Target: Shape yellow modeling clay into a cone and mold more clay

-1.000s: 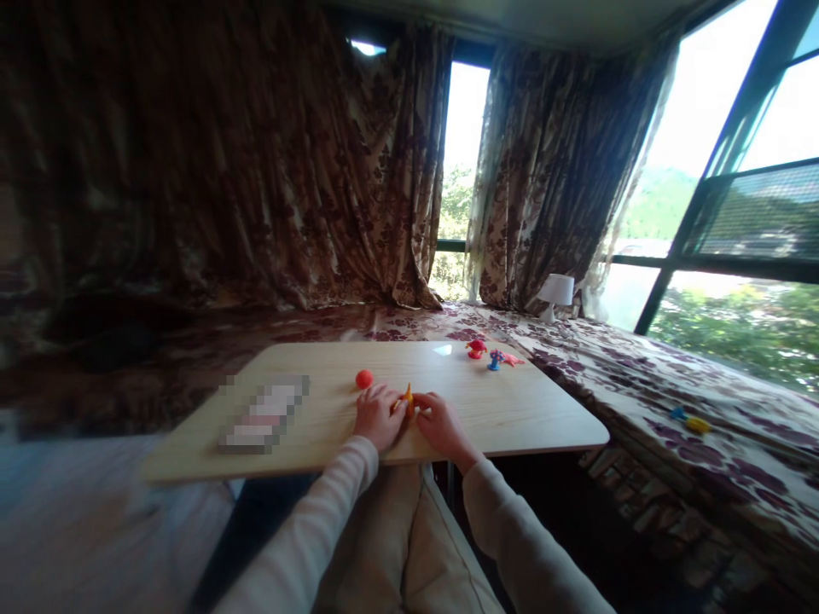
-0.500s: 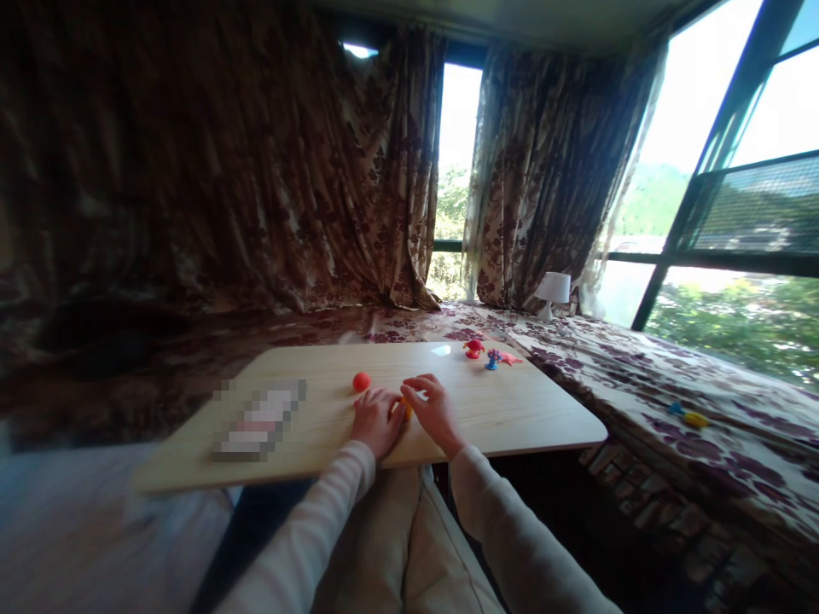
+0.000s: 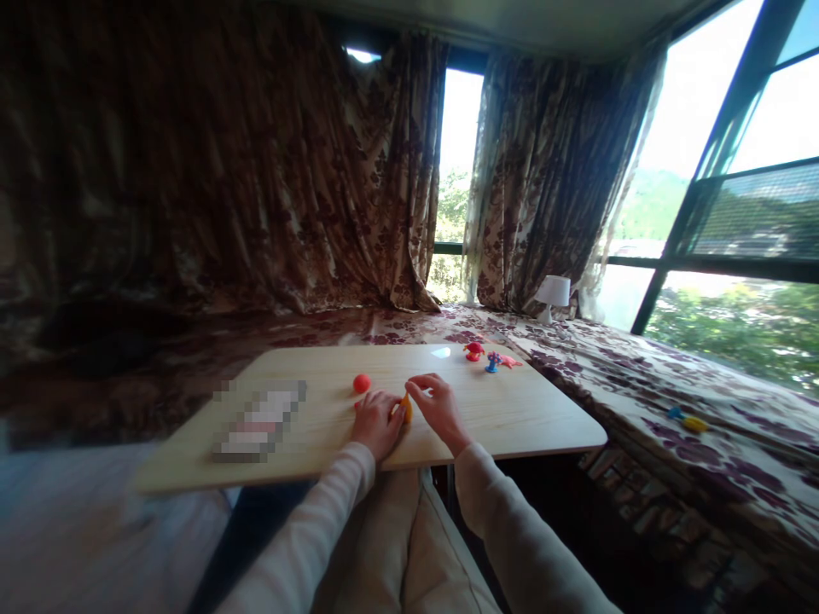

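Note:
A small orange clay piece (image 3: 406,408) stands on the light wooden table (image 3: 525,414), between my two hands. My left hand (image 3: 376,421) rests on the table with its fingers curled against the piece. Just right of it, my right hand (image 3: 436,408) is raised slightly, thumb and fingers pinched together at the top of the piece. A red clay ball (image 3: 362,384) lies just beyond my left hand.
Small red, blue and pink clay figures (image 3: 490,356) sit at the table's far right. A blurred flat object (image 3: 259,419) lies on the left. A patterned bedspread (image 3: 671,375) surrounds the table, with a white lamp (image 3: 553,294) and yellow-blue toy (image 3: 689,419) on it.
My right hand lifted from the table's near side and moved up over the orange piece, fingers now pinching at its top. My left hand stayed beside the piece.

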Demonstrator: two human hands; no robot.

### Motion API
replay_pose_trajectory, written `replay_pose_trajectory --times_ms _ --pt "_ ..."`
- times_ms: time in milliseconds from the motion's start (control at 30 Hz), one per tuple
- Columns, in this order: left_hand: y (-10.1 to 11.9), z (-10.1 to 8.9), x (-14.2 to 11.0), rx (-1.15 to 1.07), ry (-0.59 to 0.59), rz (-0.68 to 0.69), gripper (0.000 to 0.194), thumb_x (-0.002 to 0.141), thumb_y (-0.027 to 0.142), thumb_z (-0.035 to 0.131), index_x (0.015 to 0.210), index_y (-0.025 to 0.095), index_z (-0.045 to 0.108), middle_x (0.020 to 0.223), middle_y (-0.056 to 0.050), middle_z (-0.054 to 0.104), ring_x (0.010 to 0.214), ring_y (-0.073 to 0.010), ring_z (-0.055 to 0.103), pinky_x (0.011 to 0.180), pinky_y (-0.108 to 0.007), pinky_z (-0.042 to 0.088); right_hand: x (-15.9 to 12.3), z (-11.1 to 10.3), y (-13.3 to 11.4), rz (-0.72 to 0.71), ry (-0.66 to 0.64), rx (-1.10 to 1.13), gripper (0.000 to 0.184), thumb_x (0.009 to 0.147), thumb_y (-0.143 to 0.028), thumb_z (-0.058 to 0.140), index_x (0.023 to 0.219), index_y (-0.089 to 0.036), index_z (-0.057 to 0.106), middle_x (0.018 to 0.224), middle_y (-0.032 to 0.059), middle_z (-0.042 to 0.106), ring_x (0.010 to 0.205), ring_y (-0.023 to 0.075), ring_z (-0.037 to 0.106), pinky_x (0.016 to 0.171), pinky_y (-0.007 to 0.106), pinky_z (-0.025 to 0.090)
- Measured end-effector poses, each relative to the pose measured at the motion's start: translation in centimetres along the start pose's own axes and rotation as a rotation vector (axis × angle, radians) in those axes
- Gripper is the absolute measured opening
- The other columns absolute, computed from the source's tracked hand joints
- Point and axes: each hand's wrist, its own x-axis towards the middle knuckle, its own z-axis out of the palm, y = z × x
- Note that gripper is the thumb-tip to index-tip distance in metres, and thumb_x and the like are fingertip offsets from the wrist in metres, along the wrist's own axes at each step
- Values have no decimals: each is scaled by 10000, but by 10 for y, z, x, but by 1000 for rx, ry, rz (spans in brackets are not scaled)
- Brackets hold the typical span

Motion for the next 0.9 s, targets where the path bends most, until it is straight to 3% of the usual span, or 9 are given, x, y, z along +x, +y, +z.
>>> replay_pose_trajectory --times_ms 200,367,467,567,733,900 --pt "2 -3 1 5 -14 -9 274 868 336 436 888 203 676 945 -58 678 1002 -237 549 943 -397 407 4 4 -2 -9 6 19 141 751 -241 604 681 -170 703 740 42 649 722 171 601 714 302 467" --pt "2 0 1 26 -13 -65 308 770 350 581 1014 171 640 1057 -89 650 1055 -266 534 944 -415 406 -1 1 8 50 43 61 269 830 -334 502 865 -169 713 851 78 684 800 201 630 676 308 487" --pt "0 3 1 44 -12 -90 269 707 306 636 937 167 652 1059 -92 640 1048 -277 537 920 -429 414 -11 0 18 88 45 83 268 819 -295 482 886 -174 711 883 86 695 832 212 643 681 316 502" --pt "-2 5 1 55 -22 -83 201 728 279 612 898 189 672 1055 -79 640 1051 -266 537 913 -419 414 -19 -1 24 94 1 109 243 792 -265 508 867 -183 724 887 79 697 842 207 649 686 309 515" --pt "-4 4 2 67 -52 -54 258 760 251 572 986 198 685 1057 -88 650 1056 -265 541 920 -416 416 -21 0 20 68 -110 132 187 730 -248 607 845 -196 745 835 57 687 794 192 647 622 264 513" --pt "-1 3 2 63 -76 -41 318 719 288 631 1021 201 682 1073 -88 672 1130 -293 511 981 -448 379 -21 -1 16 71 -120 127 157 734 -257 612 801 -185 734 805 47 654 755 183 634 610 266 514"
